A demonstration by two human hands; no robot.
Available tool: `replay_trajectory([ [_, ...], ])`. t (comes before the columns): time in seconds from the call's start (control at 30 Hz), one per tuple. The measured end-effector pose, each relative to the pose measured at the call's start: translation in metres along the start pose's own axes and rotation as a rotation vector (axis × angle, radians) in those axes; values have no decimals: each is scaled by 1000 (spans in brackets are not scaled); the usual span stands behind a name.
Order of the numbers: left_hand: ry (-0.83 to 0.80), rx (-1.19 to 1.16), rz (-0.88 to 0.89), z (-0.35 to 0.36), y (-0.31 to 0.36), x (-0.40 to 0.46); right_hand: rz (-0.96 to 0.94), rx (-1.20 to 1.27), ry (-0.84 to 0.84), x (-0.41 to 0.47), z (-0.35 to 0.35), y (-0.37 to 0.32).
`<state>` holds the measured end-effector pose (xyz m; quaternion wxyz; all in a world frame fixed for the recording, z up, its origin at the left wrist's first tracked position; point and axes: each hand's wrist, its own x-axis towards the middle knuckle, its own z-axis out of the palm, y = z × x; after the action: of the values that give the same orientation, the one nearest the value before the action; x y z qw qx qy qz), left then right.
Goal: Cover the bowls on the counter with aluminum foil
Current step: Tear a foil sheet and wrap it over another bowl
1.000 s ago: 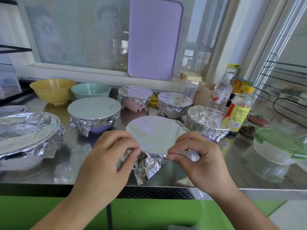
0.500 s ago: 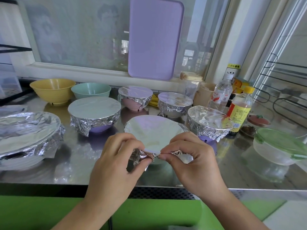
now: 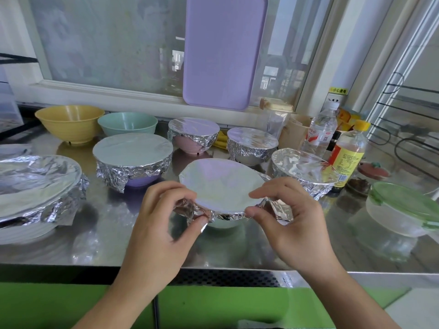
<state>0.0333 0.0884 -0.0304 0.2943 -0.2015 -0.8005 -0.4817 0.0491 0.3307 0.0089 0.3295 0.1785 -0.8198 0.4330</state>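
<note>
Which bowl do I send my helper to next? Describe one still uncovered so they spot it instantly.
Start at the purple board leaning against the window, then look left along the counter's back row. The yellow bowl sits at the far left end, beside the green bowl. Both lack foil, but it alone is yellow and ribbed.

Silver crinkled foil [image 3: 223,186] covers a pale mint plastic bowl [image 3: 222,224] on the grey steel desk [image 3: 107,222]; behind it stand a plain yellow ribbed bowl [image 3: 70,123], a teal bowl [image 3: 128,122] and a lilac rectangular board [image 3: 224,51]
</note>
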Motion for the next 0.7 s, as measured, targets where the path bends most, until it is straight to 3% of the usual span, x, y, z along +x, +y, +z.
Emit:
replay_trajectory([
  [0.3, -6, -24, -44, 1, -4, 2, 78, -96, 8, -1, -2, 6],
  [0.43, -5, -17, -65, 0, -4, 1, 225, 19, -10, 5, -5, 12],
  [0.7, 45, -16, -86, -1, -5, 1, 43, -212, 25, -5, -10, 0],
])
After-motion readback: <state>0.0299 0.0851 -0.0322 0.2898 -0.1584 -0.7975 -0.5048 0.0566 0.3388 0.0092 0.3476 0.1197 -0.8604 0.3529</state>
